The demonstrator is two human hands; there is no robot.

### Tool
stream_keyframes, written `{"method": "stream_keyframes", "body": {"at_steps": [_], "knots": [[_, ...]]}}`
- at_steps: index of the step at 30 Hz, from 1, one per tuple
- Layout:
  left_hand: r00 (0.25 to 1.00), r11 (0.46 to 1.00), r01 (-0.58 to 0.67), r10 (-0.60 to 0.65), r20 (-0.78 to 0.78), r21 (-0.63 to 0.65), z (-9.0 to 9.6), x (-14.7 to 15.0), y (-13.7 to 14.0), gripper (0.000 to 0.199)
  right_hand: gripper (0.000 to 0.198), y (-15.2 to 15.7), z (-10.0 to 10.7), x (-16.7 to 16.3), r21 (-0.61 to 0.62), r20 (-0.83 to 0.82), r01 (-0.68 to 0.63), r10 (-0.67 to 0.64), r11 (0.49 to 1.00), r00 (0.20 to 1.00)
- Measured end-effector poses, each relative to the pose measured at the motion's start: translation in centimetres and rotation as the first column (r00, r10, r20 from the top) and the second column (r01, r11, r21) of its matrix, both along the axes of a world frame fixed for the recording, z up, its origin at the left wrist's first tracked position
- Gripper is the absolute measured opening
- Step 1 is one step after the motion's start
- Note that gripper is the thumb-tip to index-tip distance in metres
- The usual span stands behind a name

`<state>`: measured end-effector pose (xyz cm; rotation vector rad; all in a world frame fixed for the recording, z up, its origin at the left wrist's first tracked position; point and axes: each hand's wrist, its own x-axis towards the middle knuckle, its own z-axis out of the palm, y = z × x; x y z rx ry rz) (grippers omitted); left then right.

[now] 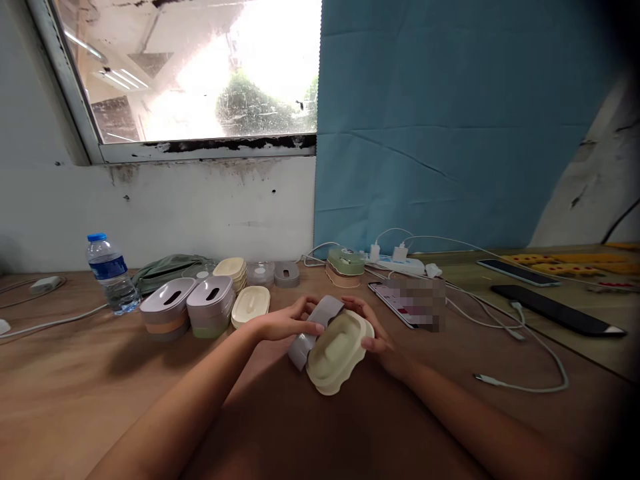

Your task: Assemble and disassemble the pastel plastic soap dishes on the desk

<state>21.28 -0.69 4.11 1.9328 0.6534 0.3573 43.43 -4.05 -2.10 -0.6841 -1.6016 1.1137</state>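
My left hand (295,320) is closed on a lavender-grey plastic band (303,348), a curved piece with an opening in it. My right hand (383,340) grips a cream plastic lid (336,350) by its right edge, thumb on the face. The lid is tilted, with a raised oblong middle and a wavy rim. It overlaps the band, so I cannot tell whether the two are joined. To the left stand two lavender-topped boxes (210,300), one with an orange stripe and one with a green stripe. Beside them another cream lid (251,307) rests on the table.
Behind are a stack of cream lids (230,268), a grey slotted part (287,274) and a green box (346,261). A water bottle (113,273) stands at left near a green pouch (173,270). On the right lie a phone (393,303), a power strip (400,263) and white cables (530,389).
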Motion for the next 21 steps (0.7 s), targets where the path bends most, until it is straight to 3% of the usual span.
{"method": "stream_keyframes", "body": {"at_steps": [6,10,16,21], "knots": [[0.973,0.985,-0.170,0.174,-0.150,0.040,0.0,0.4,-0.2,0.065,0.054,0.2,-0.1,0.2,-0.110,-0.091,0.056,-0.066,0.992,0.994],[0.944,0.959,-0.284,0.284,-0.167,0.025,0.0,0.7,-0.3,0.066,0.049,0.2,0.0,0.3,-0.173,-0.126,0.093,-0.116,0.980,0.985],[0.879,0.882,-0.467,0.456,-0.141,-0.059,-1.1,1.5,0.5,0.050,0.060,0.6,-0.1,0.3,-0.274,-0.113,0.130,-0.166,0.953,0.980],[0.861,0.846,-0.506,0.486,-0.146,-0.167,-1.5,1.6,1.0,0.047,0.059,0.7,0.1,0.1,-0.342,-0.156,0.128,-0.191,0.931,0.969]]}}
